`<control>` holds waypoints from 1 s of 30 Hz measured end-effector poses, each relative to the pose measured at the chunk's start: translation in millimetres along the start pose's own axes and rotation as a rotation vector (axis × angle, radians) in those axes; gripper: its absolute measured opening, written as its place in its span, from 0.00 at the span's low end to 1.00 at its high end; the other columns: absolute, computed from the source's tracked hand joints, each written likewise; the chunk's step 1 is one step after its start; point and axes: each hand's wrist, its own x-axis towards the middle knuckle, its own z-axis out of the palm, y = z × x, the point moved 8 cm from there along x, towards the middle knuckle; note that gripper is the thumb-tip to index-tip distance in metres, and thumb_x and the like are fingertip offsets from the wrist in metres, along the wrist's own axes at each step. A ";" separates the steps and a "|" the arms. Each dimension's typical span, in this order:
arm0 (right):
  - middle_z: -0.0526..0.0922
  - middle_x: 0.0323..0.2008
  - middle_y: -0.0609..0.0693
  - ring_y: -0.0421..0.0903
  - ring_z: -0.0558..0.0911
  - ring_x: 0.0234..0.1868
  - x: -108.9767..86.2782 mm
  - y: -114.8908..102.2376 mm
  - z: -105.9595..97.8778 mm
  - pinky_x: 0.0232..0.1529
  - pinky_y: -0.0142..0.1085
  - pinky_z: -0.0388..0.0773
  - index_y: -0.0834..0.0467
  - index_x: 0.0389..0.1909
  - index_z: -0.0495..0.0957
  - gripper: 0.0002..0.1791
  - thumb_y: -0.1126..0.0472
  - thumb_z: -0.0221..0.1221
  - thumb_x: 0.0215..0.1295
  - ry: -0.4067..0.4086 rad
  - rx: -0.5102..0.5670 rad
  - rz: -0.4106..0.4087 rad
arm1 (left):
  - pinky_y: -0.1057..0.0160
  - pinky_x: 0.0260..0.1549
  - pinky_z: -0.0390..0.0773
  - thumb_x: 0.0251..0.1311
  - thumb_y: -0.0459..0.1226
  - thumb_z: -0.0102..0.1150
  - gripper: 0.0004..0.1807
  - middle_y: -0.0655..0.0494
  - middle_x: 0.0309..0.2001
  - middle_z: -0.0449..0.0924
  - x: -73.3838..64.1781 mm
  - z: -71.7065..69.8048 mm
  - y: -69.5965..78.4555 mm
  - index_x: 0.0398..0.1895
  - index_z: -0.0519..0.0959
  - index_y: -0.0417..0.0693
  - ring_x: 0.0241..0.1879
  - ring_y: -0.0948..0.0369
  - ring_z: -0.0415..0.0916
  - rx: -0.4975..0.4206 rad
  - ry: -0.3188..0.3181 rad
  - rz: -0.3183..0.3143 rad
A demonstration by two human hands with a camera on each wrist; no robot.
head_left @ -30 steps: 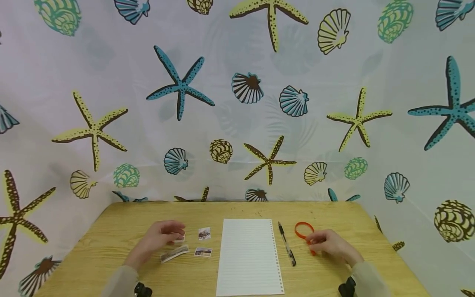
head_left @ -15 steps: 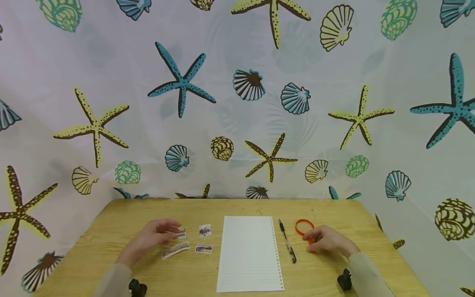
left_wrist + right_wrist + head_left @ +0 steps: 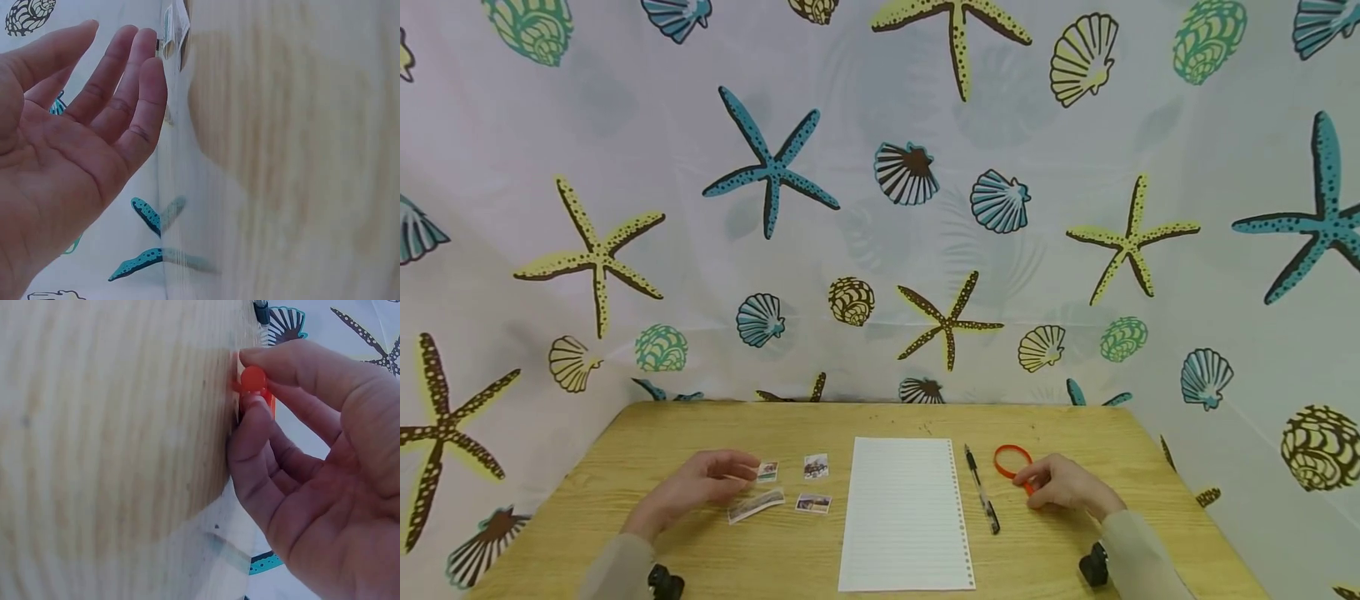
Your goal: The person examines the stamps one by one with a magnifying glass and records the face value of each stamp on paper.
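Fingers of my right hand (image 3: pixel 1062 485) pinch the handle of a red magnifying glass (image 3: pixel 997 459), whose round rim lies toward the pen. In the right wrist view the handle's rounded red end (image 3: pixel 253 379) shows between thumb and fingers, close over the wood. My left hand (image 3: pixel 709 483) holds nothing, its fingers relaxed and slightly bent beside a small picture (image 3: pixel 767 472). Close by lie a longer curled picture strip (image 3: pixel 756 506) and two more small pictures, an upper one (image 3: pixel 816 466) and a lower one (image 3: pixel 813 503). The left wrist view shows the left palm (image 3: pixel 56 169) with fingers spread a little.
A lined sheet of paper (image 3: pixel 904 517) lies mid-table with its punched holes on the right. Beside it rests a black-capped clear pen (image 3: pixel 981 492). The wooden table (image 3: pixel 700 421) backs onto a shell-and-starfish curtain (image 3: pixel 865 250), which also hangs at both sides.
My left hand has drawn back to the left, uncovering the small picture beside it. The right hand stays on the magnifying glass, whose rim has shifted slightly left.
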 end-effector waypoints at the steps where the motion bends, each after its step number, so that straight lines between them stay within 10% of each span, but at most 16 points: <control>1: 0.77 0.25 0.50 0.41 0.70 0.22 0.2 0.5 -0.5 0.23 0.31 0.67 0.64 0.49 0.83 0.20 0.71 0.67 0.52 -0.003 0.003 0.001 | 0.53 0.49 0.81 0.69 0.40 0.56 0.26 0.35 0.60 0.74 -0.2 -1.0 -1.4 0.65 0.69 0.36 0.56 0.51 0.76 0.001 -0.003 -0.005; 30: 0.81 0.55 0.60 0.43 0.81 0.45 2.3 11.2 -10.3 0.38 0.36 0.82 0.65 0.59 0.77 0.25 0.64 0.67 0.60 -0.157 0.148 -0.065 | 0.60 0.33 0.77 0.60 0.30 0.60 0.19 0.41 0.48 0.78 -8.8 -8.8 -8.4 0.55 0.77 0.33 0.38 0.56 0.71 0.087 -0.065 -0.039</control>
